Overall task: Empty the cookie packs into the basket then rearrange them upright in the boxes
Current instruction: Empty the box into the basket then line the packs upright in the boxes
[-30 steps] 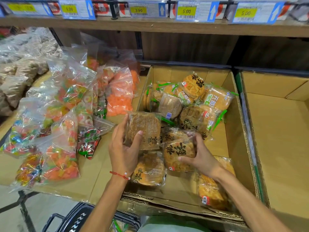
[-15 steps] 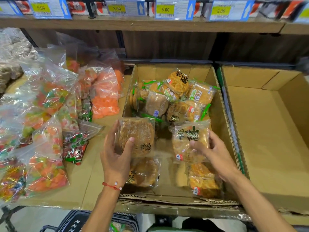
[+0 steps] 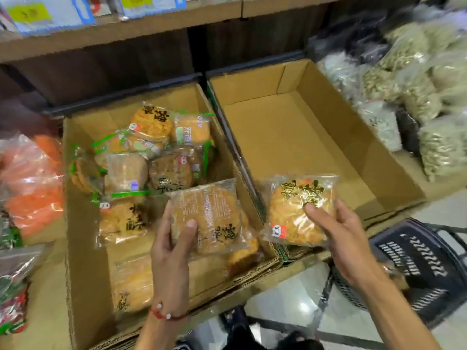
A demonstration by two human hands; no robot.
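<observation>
The left hand (image 3: 169, 251) grips a cookie pack (image 3: 214, 213), thumb on its face, above the near part of the left box (image 3: 83, 274). More packs (image 3: 151, 147) lie jumbled in that box. The right hand (image 3: 338, 238) pinches a second cookie pack (image 3: 295, 208) over the near left corner of the right box (image 3: 290, 137). A dark basket (image 3: 429, 261) sits on the floor, near right.

To your left lie clear bags of orange sweets (image 3: 32, 178), with bags of mixed coloured sweets (image 3: 12, 306) nearer you; above, a wooden shelf (image 3: 141, 31) carries blurred price tags (image 3: 48, 13) with yellow patches; to your right you have heaped bags of pale green snacks (image 3: 427, 79), a whitish bag (image 3: 381, 122) among them, and dark bags (image 3: 366, 41) behind; below you is tiled floor (image 3: 285, 296).
</observation>
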